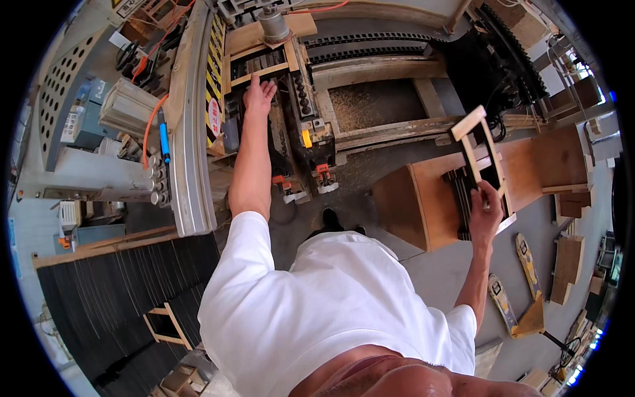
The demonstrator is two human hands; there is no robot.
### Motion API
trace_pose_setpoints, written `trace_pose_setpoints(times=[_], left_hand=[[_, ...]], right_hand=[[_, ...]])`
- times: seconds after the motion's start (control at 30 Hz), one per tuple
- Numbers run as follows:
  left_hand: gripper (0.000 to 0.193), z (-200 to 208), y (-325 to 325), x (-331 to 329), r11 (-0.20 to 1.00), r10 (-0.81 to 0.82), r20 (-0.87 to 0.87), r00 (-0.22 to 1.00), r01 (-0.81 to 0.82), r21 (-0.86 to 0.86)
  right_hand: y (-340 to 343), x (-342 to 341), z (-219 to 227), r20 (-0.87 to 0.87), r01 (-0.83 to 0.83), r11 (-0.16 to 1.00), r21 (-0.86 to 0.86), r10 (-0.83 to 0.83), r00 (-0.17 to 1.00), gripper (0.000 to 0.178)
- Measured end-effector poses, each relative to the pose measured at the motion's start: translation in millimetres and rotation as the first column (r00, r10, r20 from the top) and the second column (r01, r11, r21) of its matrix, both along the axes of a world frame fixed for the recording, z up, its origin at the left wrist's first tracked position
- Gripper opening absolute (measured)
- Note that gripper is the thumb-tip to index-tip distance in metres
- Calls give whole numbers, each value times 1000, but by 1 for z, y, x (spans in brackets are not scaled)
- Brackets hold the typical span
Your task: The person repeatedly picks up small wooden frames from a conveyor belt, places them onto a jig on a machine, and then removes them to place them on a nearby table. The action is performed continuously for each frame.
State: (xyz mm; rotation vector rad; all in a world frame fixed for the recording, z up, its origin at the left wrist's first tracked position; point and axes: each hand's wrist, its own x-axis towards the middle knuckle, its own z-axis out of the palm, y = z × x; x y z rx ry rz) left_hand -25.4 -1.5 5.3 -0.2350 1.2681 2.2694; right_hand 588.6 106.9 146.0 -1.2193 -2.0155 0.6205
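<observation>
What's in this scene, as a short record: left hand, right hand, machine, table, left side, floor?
Left hand: open, at the near rail of a clamped-area wooden frame; contact unclear
Right hand: closed on a tilted wooden frame
Machine: metal side beam, yellow-and-black striped strip, wood shavings to the right
Table: brown, bearing a dark stack beside the tilted wooden frame
Left side: black strips, a loose wooden frame over them
Floor: yellow pallet truck
</observation>
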Motion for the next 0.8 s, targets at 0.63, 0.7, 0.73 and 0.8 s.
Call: trace_pose_setpoints(times=[0.63,0.7,0.73,0.8], left_hand=[[13,-12,-78,113,978,-79,107,991,57,201],[15,-14,-87,124,977,-116,51,992,104,189],[16,-13,-88,126,972,-128,29,991,120,201],[18,-9,-89,128,961,-159,-16,987,158,225]], right_hand=[[-3,-358,-27,219,-795,481,370,786,578,12],[-14,-395,-38,263,-837,413,359,816,515,13],[-18,-409,-42,284,-867,382,319,834,472,13],[-21,-428,-55,347,-904,273,328,856,384,17]])
